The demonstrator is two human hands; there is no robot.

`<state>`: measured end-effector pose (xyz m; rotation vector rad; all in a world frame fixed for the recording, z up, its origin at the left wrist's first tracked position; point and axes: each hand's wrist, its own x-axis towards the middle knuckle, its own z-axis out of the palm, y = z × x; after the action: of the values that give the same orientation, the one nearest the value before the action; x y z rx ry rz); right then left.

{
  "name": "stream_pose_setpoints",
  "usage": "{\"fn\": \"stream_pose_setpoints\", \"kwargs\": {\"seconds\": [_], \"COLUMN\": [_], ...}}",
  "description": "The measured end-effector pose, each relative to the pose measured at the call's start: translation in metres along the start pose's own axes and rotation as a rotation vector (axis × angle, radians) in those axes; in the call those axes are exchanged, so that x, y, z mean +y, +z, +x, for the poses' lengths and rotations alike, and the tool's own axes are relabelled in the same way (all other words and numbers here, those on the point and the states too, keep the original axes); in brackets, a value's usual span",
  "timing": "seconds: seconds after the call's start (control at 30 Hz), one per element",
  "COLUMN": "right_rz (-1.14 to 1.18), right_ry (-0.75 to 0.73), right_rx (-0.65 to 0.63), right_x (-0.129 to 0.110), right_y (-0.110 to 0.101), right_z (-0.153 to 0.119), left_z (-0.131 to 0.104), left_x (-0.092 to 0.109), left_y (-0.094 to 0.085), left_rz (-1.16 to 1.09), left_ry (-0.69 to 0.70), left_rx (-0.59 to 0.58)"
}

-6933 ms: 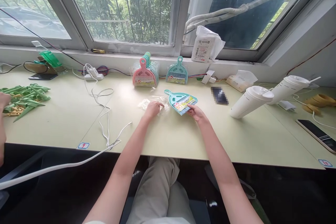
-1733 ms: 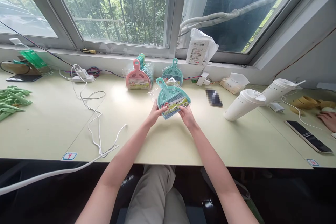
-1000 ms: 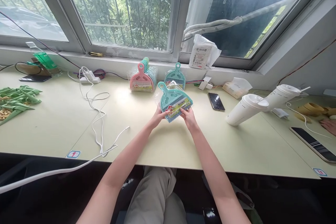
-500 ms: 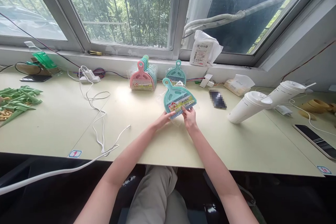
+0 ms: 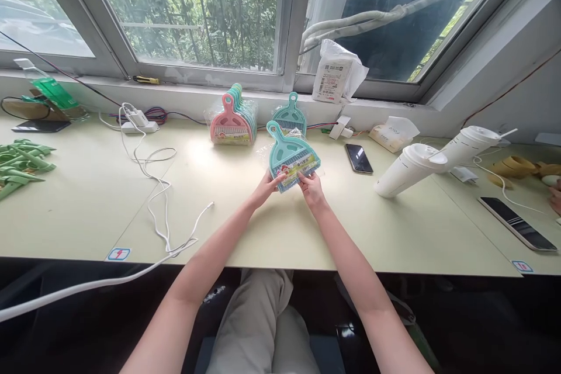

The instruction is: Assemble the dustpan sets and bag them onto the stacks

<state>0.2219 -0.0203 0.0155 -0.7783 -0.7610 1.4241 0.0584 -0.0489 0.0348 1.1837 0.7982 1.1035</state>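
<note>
Fingers (image 5: 275, 181) pinching teal dustpan (image 5: 293, 156), seemingly bagged

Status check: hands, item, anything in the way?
Left hand and right hand both grip the teal dustpan set by its lower edge, in a clear bag, above the table. Nothing in the way; phone and cups lie off right.
</note>
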Motion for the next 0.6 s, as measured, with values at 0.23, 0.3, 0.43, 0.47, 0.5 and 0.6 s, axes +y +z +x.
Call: {"fn": "stream_pose_setpoints", "kwargs": {"seconds": [0.23, 0.3, 0.43, 0.47, 0.5, 0.6], "right_rz": [-0.006, 0.005, -0.022, -0.052, -0.096, -0.338], "right_ry": [-0.006, -0.001, 0.061, 0.095, 0.136, 0.204], "right_rx": [0.011, 0.033, 0.010, -0.021, -0.059, -0.142], "right_x": [0.003, 0.006, 0.006, 0.004, 0.000, -0.016], "right_y": [0.005, 0.007, 0.004, 0.002, -0.002, -0.014], "right_z": [-0.006, -0.007, -0.004, -0.002, 0.001, 0.006], "left_z": [0.000, 0.001, 0.002, 0.002, 0.002, 0.003], "left_x": [-0.001, -0.004, -0.004, -0.002, 0.001, 0.011], "left_y": [-0.003, -0.003, -0.005, -0.007, -0.009, -0.021], "left_rz": [0.058, 0.053, 0.072, 0.077, 0.069, -0.024], "left_ry": [0.013, 0.013, -0.012, -0.026, -0.036, -0.023], "left_rx": [0.036, 0.070, 0.164, 0.184, 0.201, 0.239]}}
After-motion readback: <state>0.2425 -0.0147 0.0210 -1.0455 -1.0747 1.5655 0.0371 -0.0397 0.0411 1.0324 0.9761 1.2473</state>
